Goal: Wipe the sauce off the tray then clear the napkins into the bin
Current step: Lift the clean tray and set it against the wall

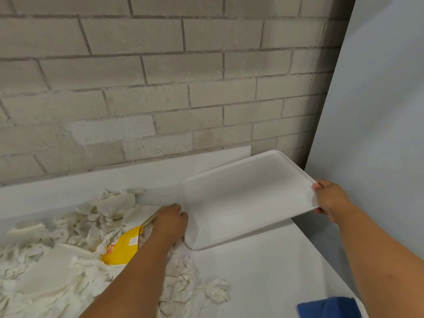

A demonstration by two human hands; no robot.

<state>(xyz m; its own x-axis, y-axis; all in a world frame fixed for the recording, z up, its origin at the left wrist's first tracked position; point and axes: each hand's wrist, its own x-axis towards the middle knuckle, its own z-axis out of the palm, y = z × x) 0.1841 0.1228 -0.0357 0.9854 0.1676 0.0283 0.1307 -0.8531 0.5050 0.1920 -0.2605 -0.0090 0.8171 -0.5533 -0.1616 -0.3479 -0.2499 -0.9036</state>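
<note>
Both hands, left (171, 222) and right (330, 199), each grip an end of the tray (243, 198), tilted above the desk (263, 260) beside the bin (68, 237) (no sauce visible); clearing loose napkins (215, 291) appears next.

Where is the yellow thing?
In the head view, the yellow wrapper lies at lower left among the crumpled napkins, just left of the left hand holding the white tray.

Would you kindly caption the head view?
Both hands, left hand and right hand, hold a white rectangular tray beside crumpled white napkins.
</note>
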